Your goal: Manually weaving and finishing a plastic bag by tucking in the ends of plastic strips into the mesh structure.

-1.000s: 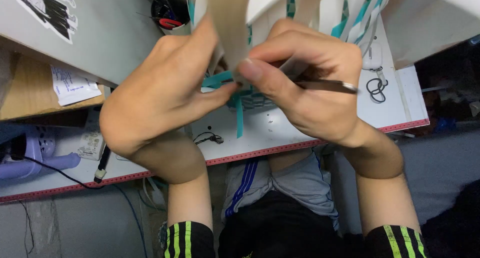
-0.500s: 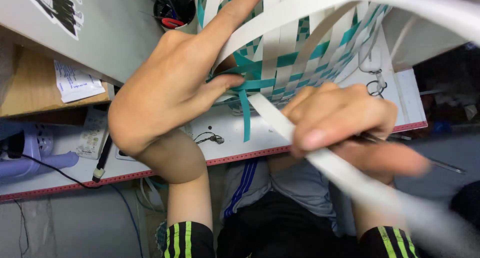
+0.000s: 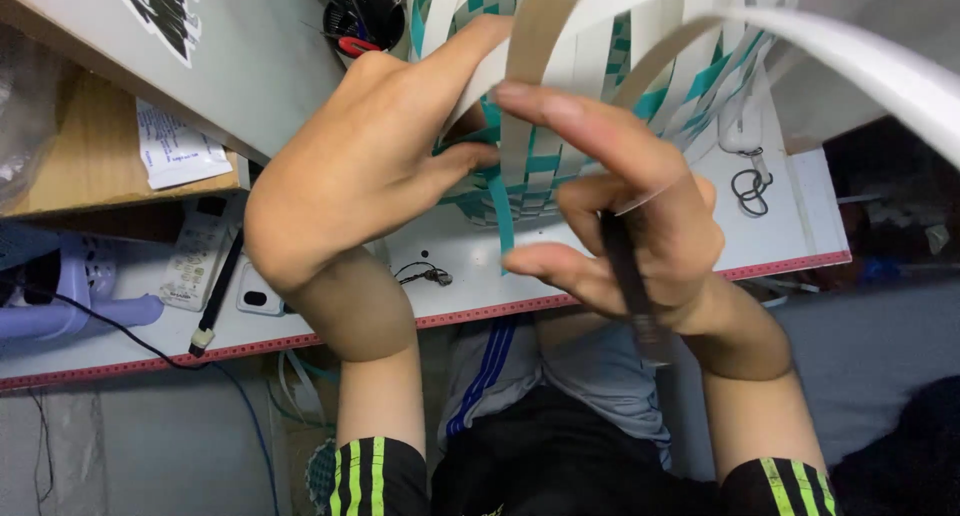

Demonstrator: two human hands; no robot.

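Half-woven white-and-teal strip basket (image 3: 560, 166) held up over worktop (image 3: 450, 286), left hand (image 3: 370, 166) spread against weave, right hand (image 3: 630, 226) pinching white strip (image 3: 520, 146) plus dark tool (image 3: 625, 276); probably light, springy, creasable, best gripped near woven part.

Left hand (image 3: 360, 166) and right hand (image 3: 630, 236), gripping a dark tool (image 3: 625, 276), work a teal-and-white woven basket (image 3: 540, 166).
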